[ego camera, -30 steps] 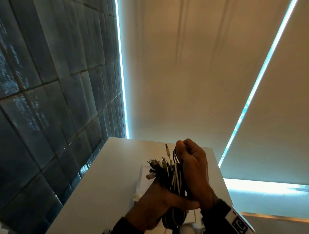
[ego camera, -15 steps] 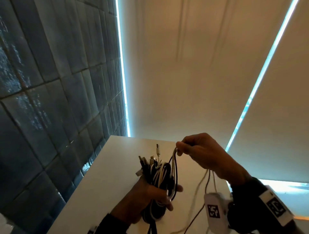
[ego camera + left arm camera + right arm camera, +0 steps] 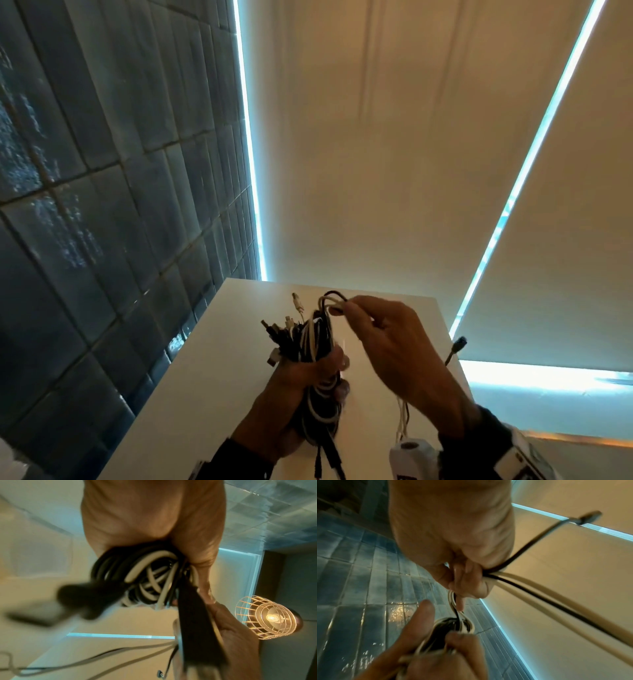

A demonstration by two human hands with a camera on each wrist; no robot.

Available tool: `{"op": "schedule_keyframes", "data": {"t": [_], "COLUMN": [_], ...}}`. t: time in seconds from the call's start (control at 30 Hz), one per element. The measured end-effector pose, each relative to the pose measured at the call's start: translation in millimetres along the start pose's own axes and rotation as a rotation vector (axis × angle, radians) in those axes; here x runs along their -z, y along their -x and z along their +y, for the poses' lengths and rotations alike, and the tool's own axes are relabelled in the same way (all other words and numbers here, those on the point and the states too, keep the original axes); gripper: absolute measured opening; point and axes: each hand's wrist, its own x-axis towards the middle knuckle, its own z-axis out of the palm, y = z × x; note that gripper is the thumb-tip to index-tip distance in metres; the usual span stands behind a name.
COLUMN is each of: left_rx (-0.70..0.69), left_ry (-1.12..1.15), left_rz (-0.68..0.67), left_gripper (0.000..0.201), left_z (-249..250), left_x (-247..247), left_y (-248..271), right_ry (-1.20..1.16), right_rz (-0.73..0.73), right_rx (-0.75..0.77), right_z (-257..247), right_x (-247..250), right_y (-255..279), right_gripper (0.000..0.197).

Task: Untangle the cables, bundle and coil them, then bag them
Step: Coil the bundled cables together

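Note:
A bundle of black and white cables is held upright above the white table. My left hand grips the bundle round its middle, plug ends fanning out at the top left. In the left wrist view the coiled bundle fills the hand. My right hand pinches loose black and white strands looped over the bundle's top. In the right wrist view those loose strands run out of my right hand, one black end with a plug swinging free.
A dark tiled wall stands to the left and pale roller blinds lie behind the table. A caged lamp shows in the left wrist view. The table's right edge lies just past my right hand.
My right hand came off the bundle, drew loose strands out to the right, and now has brought them back up over the bundle's top. The left hand keeps its grip.

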Motion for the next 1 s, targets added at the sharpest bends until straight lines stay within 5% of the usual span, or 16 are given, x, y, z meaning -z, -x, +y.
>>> {"op": "schedule_keyframes", "data": {"t": [0.1, 0.2, 0.3, 0.47, 0.63, 0.73, 0.8, 1.0], "left_rx": [-0.017, 0.01, 0.047, -0.168, -0.379, -0.445, -0.472, -0.508], "left_ry": [0.115, 0.153, -0.006, -0.076, -0.057, -0.1, -0.087, -0.119], "left_rz": [-0.014, -0.039, 0.111, 0.396, 0.536, 0.518, 0.471, 0.332], "left_gripper": [0.085, 0.071, 0.049, 0.009, 0.044, 0.028, 0.023, 0.027], "left_z": [-1.7, 3.0, 2.1, 6.6, 41.1, 46.6, 44.7, 37.0], "left_x": [-0.4, -8.6, -7.0, 12.2, 28.2, 28.8, 29.7, 18.5], "left_y": [-1.9, 1.2, -2.8, -26.1, -45.2, -47.5, -47.8, -45.6], "right_ry": [0.156, 0.425, 0.527, 0.563, 0.065, -0.228, -0.181, -0.493], "right_rz": [-0.072, -0.252, -0.321, -0.333, -0.201, -0.413, -0.594, -0.537], "right_rx": [0.189, 0.2, 0.23, 0.254, 0.052, -0.259, -0.33, -0.368], "right_z": [3.1, 5.8, 9.1, 12.5, 43.1, 67.3, 80.2, 75.6], "right_x": [-17.3, -28.3, -30.0, -32.5, -41.4, -41.0, -34.4, -25.1], "right_y": [13.1, 20.7, 21.6, 30.8, 53.5, 66.0, 68.3, 45.1], "right_gripper": [0.014, 0.032, 0.035, 0.032, 0.021, 0.026, 0.023, 0.041]}}
